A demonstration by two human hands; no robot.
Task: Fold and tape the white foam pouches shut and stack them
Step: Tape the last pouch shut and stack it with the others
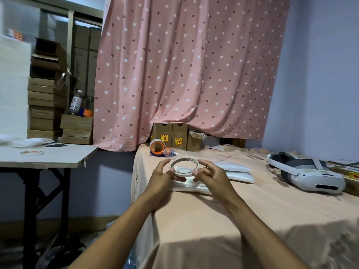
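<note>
Currently a tape roll [184, 173] is pinched by left hand [162, 176] and right hand [209, 174]; the soft, light foam pouch [194, 186] beneath is best gripped edgewise.

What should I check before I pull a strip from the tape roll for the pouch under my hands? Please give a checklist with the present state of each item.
1. Grip on the tape roll: ok; the left hand and the right hand pinch it at opposite sides.
2. Free end of the tape found: cannot tell.
3. Pouch in place: ok; the foam pouch lies on the tablecloth below the roll.
4. Pouch flap folded: cannot tell; the hands hide part of it.
5. Stack ready: ok; two pouches lie stacked to the right.
6. Clearance from the headset: ok; it lies apart, far right.
</note>
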